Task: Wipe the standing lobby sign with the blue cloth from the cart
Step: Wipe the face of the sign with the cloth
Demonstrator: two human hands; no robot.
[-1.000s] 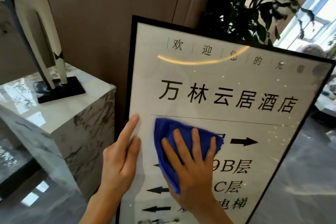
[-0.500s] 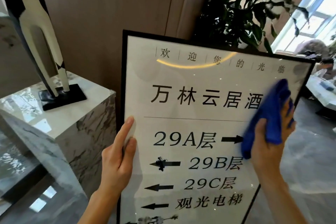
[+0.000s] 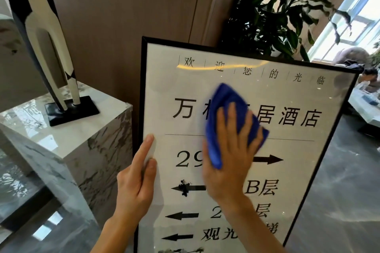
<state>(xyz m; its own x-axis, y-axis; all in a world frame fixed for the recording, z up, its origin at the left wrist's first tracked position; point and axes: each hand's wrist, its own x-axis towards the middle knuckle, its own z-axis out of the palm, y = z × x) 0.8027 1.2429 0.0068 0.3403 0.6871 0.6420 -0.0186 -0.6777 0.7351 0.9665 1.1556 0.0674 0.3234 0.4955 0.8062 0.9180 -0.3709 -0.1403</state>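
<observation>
The standing lobby sign (image 3: pixel 287 96) is a white panel in a thin black frame with black Chinese lettering and arrows. It fills the middle of the view and leans slightly. My right hand (image 3: pixel 230 154) presses the blue cloth (image 3: pixel 224 104) flat against the sign's middle with straight, spread fingers. The cloth covers part of the large lettering. My left hand (image 3: pixel 136 178) rests on the sign's left edge, its index finger stretched up along the frame.
A marble pedestal (image 3: pixel 67 144) stands close to the sign's left, bearing a tall black and white sculpture (image 3: pixel 47 43) on a black base. A leafy plant (image 3: pixel 277 12) rises behind the sign. Glossy grey floor (image 3: pixel 345 201) lies at the right.
My right hand has carried the cloth from the sign's right edge back to its middle, after sweeping rightward from the lower left. The left hand has stayed on the left edge.
</observation>
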